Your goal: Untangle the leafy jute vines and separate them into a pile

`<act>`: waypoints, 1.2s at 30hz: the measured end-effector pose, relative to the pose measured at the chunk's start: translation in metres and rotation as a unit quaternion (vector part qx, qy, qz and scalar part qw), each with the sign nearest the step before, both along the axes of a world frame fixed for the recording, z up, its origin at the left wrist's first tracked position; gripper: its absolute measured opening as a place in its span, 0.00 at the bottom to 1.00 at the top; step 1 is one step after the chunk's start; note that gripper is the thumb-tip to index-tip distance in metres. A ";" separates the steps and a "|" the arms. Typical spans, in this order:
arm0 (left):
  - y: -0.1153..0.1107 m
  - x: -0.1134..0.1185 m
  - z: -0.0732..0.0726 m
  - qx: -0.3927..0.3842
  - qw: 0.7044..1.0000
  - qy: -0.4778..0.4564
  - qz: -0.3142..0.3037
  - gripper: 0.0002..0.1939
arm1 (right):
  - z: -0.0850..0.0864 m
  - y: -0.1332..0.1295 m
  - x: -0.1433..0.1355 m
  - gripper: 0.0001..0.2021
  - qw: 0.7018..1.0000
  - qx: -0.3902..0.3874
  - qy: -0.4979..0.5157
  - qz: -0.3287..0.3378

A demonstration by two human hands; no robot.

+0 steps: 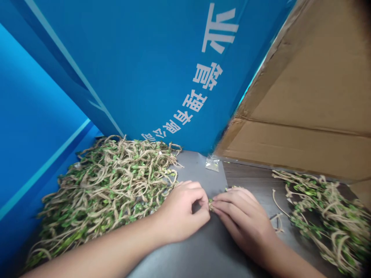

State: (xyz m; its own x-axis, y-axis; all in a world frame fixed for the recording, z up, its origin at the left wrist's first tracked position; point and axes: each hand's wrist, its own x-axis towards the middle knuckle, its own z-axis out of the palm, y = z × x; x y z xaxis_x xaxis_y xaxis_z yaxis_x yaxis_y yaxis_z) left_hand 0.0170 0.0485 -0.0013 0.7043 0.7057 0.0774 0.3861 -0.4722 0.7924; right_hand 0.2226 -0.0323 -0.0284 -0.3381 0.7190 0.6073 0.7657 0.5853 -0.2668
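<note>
My left hand [187,210] is closed in a pinch, thumb and forefinger pressed together around a small piece of green and tan twine [211,205]. From the other side, my right hand [242,212] holds the same piece between its fingertips, and its palm side is hidden. More twine shows just behind the right hand's knuckles. A large heap of tan twine with green leaves [116,181] lies beside my left hand and forearm. At the right is a second, smaller heap [327,216] of the same twine.
A small clear packet [212,164] lies on the grey surface [199,255] beyond my hands. Short twine bits [278,224] lie right of my right hand. Blue panels [130,65] with white characters stand behind, and a cardboard box [313,96] is at the right.
</note>
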 end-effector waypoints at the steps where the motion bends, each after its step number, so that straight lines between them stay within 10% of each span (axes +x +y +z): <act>1: 0.000 0.000 0.000 -0.001 1.000 0.000 0.000 0.05 | 0.000 0.000 0.000 0.12 1.000 -0.001 0.008 -0.003; 11: 0.001 0.000 0.000 -0.014 1.000 -0.021 0.018 0.05 | 0.007 0.002 0.003 0.08 0.989 -0.065 0.129 0.030; 19: 0.000 -0.002 0.002 -0.019 0.998 -0.054 0.004 0.06 | -0.001 0.007 0.002 0.09 0.988 -0.039 0.102 -0.109; 28: -0.003 -0.003 0.001 0.004 0.998 -0.059 0.012 0.05 | 0.003 0.004 -0.004 0.04 0.999 -0.049 -0.014 -0.002; 36: -0.005 -0.005 -0.001 0.028 0.999 -0.025 0.007 0.04 | -0.004 0.005 0.000 0.21 0.999 -0.016 -0.036 -0.003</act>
State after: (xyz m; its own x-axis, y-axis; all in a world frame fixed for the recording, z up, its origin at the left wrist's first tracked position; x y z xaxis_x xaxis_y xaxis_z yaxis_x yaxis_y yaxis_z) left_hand 0.0124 0.0438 -0.0026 0.6889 0.7089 0.1515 0.3530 -0.5107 0.7840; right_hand 0.2231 -0.0270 -0.0320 -0.3761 0.7398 0.5579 0.7868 0.5730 -0.2295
